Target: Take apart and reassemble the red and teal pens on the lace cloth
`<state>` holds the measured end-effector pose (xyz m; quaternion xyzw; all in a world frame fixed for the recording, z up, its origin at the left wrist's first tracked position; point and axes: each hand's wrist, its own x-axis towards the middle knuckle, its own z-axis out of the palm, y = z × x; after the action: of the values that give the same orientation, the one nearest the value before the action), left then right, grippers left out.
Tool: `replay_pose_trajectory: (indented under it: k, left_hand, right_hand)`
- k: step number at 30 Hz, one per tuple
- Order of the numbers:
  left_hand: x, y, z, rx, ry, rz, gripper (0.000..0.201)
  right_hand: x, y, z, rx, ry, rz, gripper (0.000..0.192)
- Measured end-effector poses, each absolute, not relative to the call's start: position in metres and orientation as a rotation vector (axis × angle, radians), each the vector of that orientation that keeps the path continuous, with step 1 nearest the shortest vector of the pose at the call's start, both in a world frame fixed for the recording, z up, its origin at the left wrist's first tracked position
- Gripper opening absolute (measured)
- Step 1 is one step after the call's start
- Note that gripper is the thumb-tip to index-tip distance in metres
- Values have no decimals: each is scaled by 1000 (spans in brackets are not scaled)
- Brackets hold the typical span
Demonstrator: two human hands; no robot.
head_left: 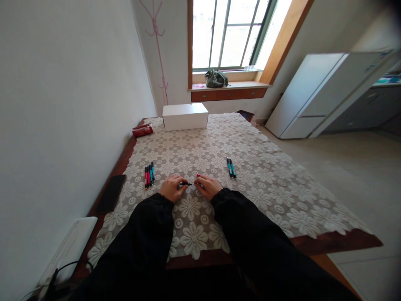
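Observation:
My left hand (172,187) is closed in a pinch on a slim black pen part (185,184) whose thin end points right. Close to that end, my right hand (207,187) has its fingertips pressed together. A small bit of red (198,175) shows at its fingers; whether that is part of a pen I cannot tell. Left of my hands lies a row of several pens (149,175), some red and black, some teal and black. On the right, two teal and black pens (231,168) lie side by side.
A lace tablecloth (194,238) covers the wooden table. Toward the far end stand a white box (185,117) and a red packet (143,131). A dark phone (111,193) lies by the left edge, near a white device (70,246) with cables.

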<state>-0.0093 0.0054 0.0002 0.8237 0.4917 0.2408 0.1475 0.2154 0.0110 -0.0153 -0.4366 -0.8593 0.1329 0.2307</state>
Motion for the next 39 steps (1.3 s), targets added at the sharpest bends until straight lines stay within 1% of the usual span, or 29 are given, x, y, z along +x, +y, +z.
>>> replay_pose_trajectory:
  k: [5,8,11,13,15,17,19,20,22,26,33,36,39]
  left_hand:
    - [-7,4,0,2408,1391,642,19]
    - [-7,2,6,2407,1438,674,23]
    - [-26,0,19,2347,1637,780,22]
    - [-54,-4,31,2220,1926,839,25]
    - [-90,-11,39,2071,2237,752,35]
    - [-127,-19,43,1855,2538,563,53]
    - [-156,-26,40,1624,2727,386,69]
    - [-165,-28,38,1516,2778,335,73]
    - [-175,-29,32,1380,2787,285,72]
    - [-174,-24,26,1336,2783,271,63]
    - [-170,-24,22,1323,2798,337,63]
    - [-157,-25,26,1458,2806,425,64]
    - [-126,-25,36,1788,2673,692,63]
  right_hand:
    - [216,12,-18,-1187,-2386,363,16]
    - [217,14,-21,-1176,-2410,333,16]
    - [219,17,-25,-1106,-2425,294,15]
    - [220,19,-28,-1058,-2424,266,15]
    - [220,19,-30,-1046,-2412,240,14]
    - [219,20,-32,-1055,-2404,222,13]
    - [219,19,-32,-1063,-2406,212,12]
    - [219,20,-32,-1066,-2409,210,12]
    - [219,20,-32,-1071,-2413,210,12]
    - [220,21,-34,-1072,-2413,211,12]
    - [220,22,-35,-1057,-2406,215,11]
    - [219,22,-35,-1064,-2393,225,11]
    - [219,22,-35,-1065,-2385,242,12]
